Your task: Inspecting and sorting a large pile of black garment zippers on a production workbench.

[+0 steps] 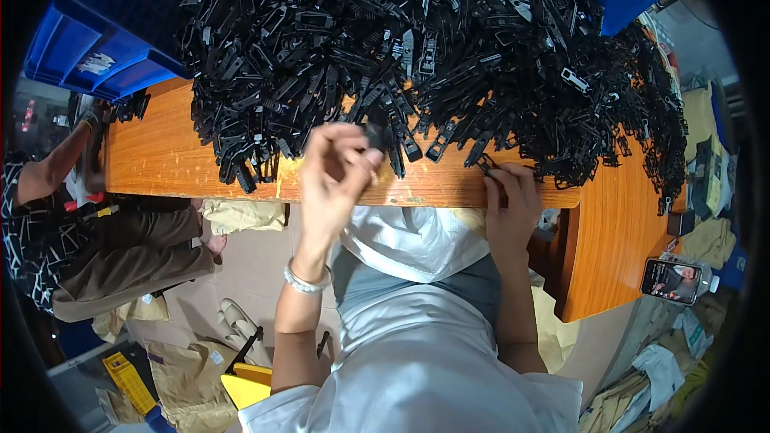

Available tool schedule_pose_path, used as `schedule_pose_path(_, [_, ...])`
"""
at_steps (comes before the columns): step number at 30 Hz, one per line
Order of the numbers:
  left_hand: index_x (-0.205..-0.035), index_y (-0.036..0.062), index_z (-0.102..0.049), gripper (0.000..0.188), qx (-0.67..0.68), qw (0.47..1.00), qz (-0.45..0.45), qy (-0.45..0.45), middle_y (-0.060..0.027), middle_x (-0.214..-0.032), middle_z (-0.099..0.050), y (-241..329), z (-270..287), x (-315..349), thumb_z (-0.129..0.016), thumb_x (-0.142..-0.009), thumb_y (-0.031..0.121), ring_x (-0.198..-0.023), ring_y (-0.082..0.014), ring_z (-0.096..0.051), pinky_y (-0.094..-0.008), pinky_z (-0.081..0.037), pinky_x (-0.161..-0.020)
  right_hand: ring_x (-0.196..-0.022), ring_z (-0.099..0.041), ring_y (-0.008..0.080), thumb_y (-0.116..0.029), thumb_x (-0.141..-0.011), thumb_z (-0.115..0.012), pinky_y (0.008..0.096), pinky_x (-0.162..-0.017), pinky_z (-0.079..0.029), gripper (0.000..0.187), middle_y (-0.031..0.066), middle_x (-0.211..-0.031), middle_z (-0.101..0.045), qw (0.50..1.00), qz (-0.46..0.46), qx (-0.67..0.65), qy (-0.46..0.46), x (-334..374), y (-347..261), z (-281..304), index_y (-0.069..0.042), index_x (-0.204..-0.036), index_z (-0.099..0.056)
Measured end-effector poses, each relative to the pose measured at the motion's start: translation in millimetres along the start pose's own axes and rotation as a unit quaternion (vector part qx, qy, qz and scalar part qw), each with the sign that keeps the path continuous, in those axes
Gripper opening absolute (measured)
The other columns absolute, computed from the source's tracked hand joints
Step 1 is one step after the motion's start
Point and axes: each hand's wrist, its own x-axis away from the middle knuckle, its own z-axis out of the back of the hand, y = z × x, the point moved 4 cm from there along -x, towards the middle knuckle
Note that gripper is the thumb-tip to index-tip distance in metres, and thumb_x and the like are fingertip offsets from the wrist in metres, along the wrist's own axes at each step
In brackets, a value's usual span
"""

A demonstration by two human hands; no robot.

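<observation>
A big heap of small black plastic parts [353, 48], long and clip-like, covers the far side of the wooden table. My left hand [333, 176], a pale bracelet on its wrist, is raised over the table's near edge with curled fingers. At its fingertips is a black part [374, 136], smeared by motion. My right hand [515, 196] rests at the table's near edge, to the right. Its thumb and fingers close around the end of another black part [486, 163] at the front of the heap.
The wooden table [152, 152] has a blue crate [104, 48] at its left. A white sack [417, 236] hangs at my lap below the edge. A phone [672, 281] stands at the right. To the left another person's arm [52, 168] reaches toward the table.
</observation>
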Motion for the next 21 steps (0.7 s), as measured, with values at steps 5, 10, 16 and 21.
schedule_pose_path(5, [-0.122, -0.0017, -0.044, 0.04, 0.253, 0.929, 0.206, -0.176, -0.0075, -0.085, -0.058, -19, -36, 25, -0.055, -0.085, 0.006, -0.057, -0.0099, -0.057, -0.0189, -0.044, -0.045, -0.073, -0.058, 0.0211, 0.002, -0.073, -0.062, 0.0287, -0.063, -0.046, 0.012, 0.0104, -0.093, -0.057, 1.0, -0.02, -0.004, 0.022, 7, -3, 12, 0.0, -0.085, -0.06])
schedule_pose_path(10, [-0.118, -0.011, -0.044, 0.034, 0.411, 0.805, 0.333, -0.269, -0.0192, -0.086, -0.06, -28, -55, 36, -0.044, -0.088, 0.006, -0.054, -0.018, -0.058, -0.0236, -0.048, -0.041, -0.075, -0.057, 0.0205, 0.005, -0.07, -0.061, 0.0275, -0.063, -0.044, 0.012, 0.0124, -0.096, -0.056, 0.979, 0.059, -0.193, -0.03, -2, -34, 25, 0.0, -0.081, -0.062])
schedule_pose_path(16, [-0.122, -0.011, -0.039, 0.038, 0.471, 0.77, 0.331, -0.275, -0.0181, -0.107, -0.056, -19, -67, 37, -0.045, -0.089, 0.007, -0.074, -0.0214, -0.062, -0.0248, -0.053, -0.06, -0.075, -0.054, 0.0186, 0.008, -0.067, -0.061, 0.0256, -0.064, -0.043, 0.014, 0.0105, -0.093, -0.055, 0.979, 0.051, -0.194, -0.036, -1, -43, 23, 0.001, -0.079, -0.062])
schedule_pose_path(21, [-0.12, -0.0051, -0.043, 0.038, 0.306, 0.905, 0.161, -0.247, -0.0063, -0.106, -0.053, -12, -62, 39, -0.052, -0.083, -0.004, -0.108, -0.0135, -0.048, -0.0249, -0.038, -0.093, -0.076, -0.055, 0.0182, 0.008, -0.066, -0.063, 0.0257, -0.065, -0.043, 0.016, 0.0095, -0.091, -0.055, 0.977, 0.001, -0.208, -0.04, 4, -46, 20, 0.002, -0.08, -0.062])
